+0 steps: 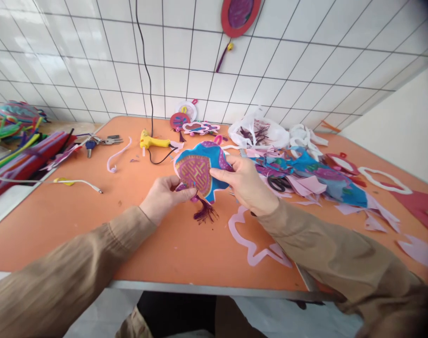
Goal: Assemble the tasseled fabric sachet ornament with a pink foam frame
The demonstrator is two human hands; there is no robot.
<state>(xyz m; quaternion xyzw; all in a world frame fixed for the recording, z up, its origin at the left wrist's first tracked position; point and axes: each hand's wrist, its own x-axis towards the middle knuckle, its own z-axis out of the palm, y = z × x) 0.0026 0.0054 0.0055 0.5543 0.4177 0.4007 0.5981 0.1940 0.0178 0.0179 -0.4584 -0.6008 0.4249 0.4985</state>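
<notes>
Both hands hold up a blue and purple patterned fabric ornament above the orange table. My left hand pinches its lower left edge, close to a dark purple tassel that hangs below. My right hand grips the right side, thumb lying across the front and the other fingers behind. A pink loop sticks up at the top of the ornament. On the table under my right wrist lies a pale pink wavy cut-out frame.
A yellow glue gun with a black cord stands behind. Fabric scraps, dark-handled scissors and a white plastic bag lie right. Keys, a white cable and colourful pipe cleaners are left.
</notes>
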